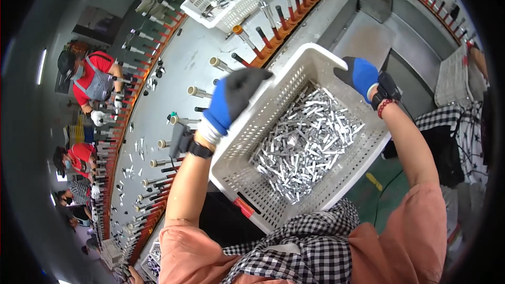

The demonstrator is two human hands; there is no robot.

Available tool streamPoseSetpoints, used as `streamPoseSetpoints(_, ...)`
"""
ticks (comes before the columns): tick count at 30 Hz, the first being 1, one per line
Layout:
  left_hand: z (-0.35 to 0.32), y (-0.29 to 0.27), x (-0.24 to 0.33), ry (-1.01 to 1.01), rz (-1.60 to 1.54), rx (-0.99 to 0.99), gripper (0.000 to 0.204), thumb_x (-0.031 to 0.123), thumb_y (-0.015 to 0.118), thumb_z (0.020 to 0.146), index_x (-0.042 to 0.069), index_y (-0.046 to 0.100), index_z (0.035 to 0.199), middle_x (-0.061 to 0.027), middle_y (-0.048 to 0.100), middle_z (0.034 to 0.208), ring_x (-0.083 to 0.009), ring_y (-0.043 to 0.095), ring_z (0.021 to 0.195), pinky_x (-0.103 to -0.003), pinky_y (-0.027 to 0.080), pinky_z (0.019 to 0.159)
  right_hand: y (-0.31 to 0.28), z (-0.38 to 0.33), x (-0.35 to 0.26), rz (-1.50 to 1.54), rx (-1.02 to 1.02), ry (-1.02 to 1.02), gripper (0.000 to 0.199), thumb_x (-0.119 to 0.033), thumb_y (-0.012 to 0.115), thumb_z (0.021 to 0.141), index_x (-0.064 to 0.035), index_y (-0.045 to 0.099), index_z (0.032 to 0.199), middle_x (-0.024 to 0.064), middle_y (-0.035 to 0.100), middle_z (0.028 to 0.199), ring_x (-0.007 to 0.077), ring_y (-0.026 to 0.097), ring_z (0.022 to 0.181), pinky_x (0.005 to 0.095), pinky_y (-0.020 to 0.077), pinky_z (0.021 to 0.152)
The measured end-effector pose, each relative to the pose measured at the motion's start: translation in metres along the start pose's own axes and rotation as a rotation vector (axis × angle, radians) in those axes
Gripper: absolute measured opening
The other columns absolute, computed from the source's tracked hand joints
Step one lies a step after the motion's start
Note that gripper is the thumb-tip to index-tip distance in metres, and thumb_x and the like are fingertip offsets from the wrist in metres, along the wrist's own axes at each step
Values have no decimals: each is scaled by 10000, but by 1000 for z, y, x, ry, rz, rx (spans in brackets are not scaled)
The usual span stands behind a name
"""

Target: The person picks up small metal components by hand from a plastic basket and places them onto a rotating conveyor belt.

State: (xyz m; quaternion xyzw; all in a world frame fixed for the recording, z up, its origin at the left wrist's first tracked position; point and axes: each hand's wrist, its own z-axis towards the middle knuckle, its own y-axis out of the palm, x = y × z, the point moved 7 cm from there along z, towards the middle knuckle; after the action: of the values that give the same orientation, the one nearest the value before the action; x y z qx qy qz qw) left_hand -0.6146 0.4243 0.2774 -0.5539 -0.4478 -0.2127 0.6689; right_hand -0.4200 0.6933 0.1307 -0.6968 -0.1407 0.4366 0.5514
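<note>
A white plastic basket [336, 179] with slotted walls sits in front of me, tilted, its near end by my waist. A heap of small silvery metal pieces [310, 142] covers its bottom. My right hand [362, 76], in a blue and grey glove, is closed on the basket's far right rim, with the thumb over the edge. At the left rim my left hand [233, 97], gloved the same way, has its fingers bent and bunched along the edge; they are slightly blurred, and the fingertips are partly hidden. A dark device is strapped to each wrist.
Just beyond my left hand runs a row of upright spindles [263, 37] with red and black stems. Another white basket [231, 0] with metal parts stands on the grey table [194, 47]. Co-workers in red [94, 84] work along the far left. Metal trough walls [373, 5] rise far right.
</note>
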Motion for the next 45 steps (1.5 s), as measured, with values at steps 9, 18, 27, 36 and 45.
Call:
streamPoseSetpoints(9, 95, -94, -64, -16, -853, 485, 370, 299, 568, 1066, 17, 704, 1265, -144, 765, 1131, -214, 711, 983, -316, 538, 872, -5, -3, -2, -24, 21, 0, 388, -450, 707, 920, -116, 767, 1108, 211, 752, 993, 434, 708, 936, 505, 560, 807)
streamPoseSetpoints(18, 126, -27, -85, -98, -318, 463, 570, 423, 547, 1090, -25, 730, 787, -114, 734, 745, -189, 671, 679, -330, 516, 690, 3, 0, 15, -27, -60, 43, 380, -489, 686, 923, -152, 772, 1076, 166, 761, 1011, 405, 713, 952, 495, 565, 806)
streamPoseSetpoints(27, 84, -88, -110, -220, -387, 284, 606, 452, 561, 1064, -12, 642, 683, -155, 641, 608, -262, 652, 561, -349, 519, 610, -2, 6, -9, 28, -65, -8, 386, -482, 689, 931, -140, 767, 1091, 181, 754, 1005, 406, 714, 948, 497, 562, 812)
streamPoseSetpoints(36, 16, 22, -26, 68, -37, -180, 322, 265, 688, 1014, 36, 749, 1232, -155, 772, 1174, -241, 733, 1092, -365, 558, 983, 2, 3, -6, 16, -81, 22, 405, -464, 687, 941, -132, 765, 1158, 200, 756, 1045, 429, 709, 973, 486, 562, 843)
streamPoseSetpoints(45, 130, -107, -81, 265, -390, 570, 336, 196, 476, 1099, 4, 690, 1273, -109, 743, 1195, -188, 689, 1132, -326, 535, 986, 1, 8, -16, 42, -31, -56, 388, -473, 679, 935, -124, 763, 1082, 201, 748, 994, 419, 708, 942, 488, 555, 803)
